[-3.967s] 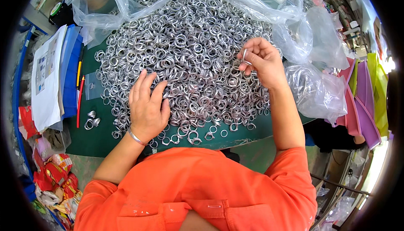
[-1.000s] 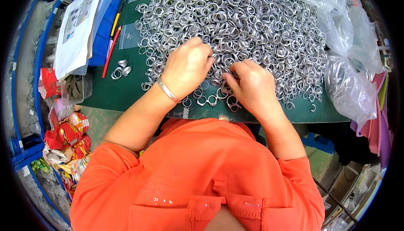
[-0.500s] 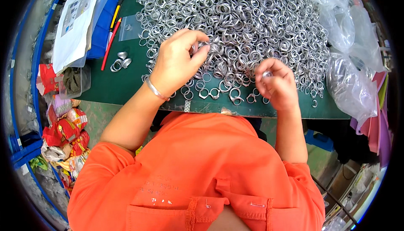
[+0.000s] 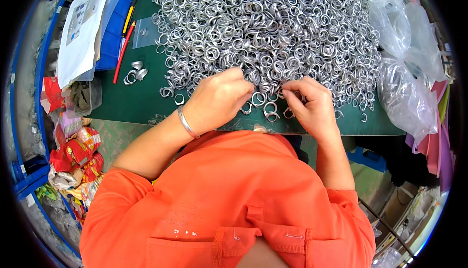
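A wide heap of silvery metal rings [image 4: 263, 29] covers much of the green table. At its near edge my left hand [image 4: 219, 96] is closed, fingertips bent down among the rings; what they grip, if anything, is hidden. A plain silver bangle [image 4: 184, 120] circles that wrist. Across a short gap, my right hand [image 4: 313, 106] pinches with thumb and forefinger at a ring [image 4: 281, 93] on the heap's near edge. Between the hands a few loose rings [image 4: 270, 111] lie near the table edge.
Three larger rings [image 4: 136, 72] lie apart at the left, beside a red pencil [image 4: 124, 53] and a small clear bag [image 4: 144, 33]. Papers [image 4: 83, 26] lean on a blue bin [image 4: 115, 39]. Clear plastic bags [image 4: 407, 92] crowd the right side. A blue shelf rack [image 4: 34, 173] stands left.
My left hand has come down from over the heap to its near edge, moving slightly right. My right hand has turned inward and shifted left and down, closer to the left.
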The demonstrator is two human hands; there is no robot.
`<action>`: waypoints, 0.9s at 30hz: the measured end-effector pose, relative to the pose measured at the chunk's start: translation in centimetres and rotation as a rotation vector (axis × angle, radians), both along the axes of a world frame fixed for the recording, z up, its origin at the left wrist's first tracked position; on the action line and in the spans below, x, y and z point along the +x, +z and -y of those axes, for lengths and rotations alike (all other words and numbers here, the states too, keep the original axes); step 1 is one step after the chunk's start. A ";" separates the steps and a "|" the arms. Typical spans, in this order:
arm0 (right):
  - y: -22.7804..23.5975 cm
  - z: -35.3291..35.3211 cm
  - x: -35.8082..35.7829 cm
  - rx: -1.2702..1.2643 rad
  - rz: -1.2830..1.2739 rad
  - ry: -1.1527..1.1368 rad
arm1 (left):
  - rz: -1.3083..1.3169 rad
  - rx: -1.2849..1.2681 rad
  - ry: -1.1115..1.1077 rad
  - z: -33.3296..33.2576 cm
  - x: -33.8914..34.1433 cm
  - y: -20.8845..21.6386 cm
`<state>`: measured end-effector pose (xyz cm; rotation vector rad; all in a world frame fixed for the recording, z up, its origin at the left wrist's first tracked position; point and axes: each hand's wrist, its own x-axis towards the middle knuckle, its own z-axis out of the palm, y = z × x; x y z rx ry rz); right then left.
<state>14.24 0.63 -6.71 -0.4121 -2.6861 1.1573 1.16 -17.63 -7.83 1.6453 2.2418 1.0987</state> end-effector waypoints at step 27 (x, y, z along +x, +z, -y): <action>-2.0 -3.5 8.6 0.271 0.055 -0.160 | -0.215 -0.089 -0.549 -3.1 2.3 -1.0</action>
